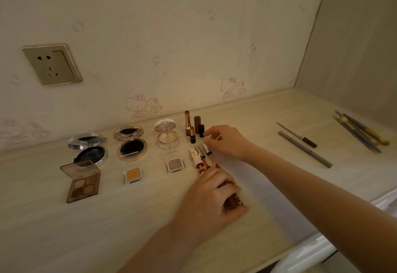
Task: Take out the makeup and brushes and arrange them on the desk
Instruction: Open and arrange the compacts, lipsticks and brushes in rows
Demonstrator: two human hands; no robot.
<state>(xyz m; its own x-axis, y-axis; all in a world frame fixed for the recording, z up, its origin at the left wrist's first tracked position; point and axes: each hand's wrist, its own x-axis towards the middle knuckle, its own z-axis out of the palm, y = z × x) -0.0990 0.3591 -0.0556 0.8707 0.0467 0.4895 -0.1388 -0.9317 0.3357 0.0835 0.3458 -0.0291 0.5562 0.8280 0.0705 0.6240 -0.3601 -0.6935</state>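
- Pale wood-grain desk against cartoon-cat wallpapered wall; gold socket plate upper left.
- Open on desk, left of centre: silver round compact, rose-gold round compact, white round compact, brown four-pan eyeshadow palette.
- Upright lipsticks near wall, centre.
- Left hand curled round red-brown lip gloss tubes, mid-desk; thin capped wands sticking out toward wall.
- Right hand curled, fingertips at wand caps; actual grip unclear.
- Grey pencils and bundled brushes far right, well apart.
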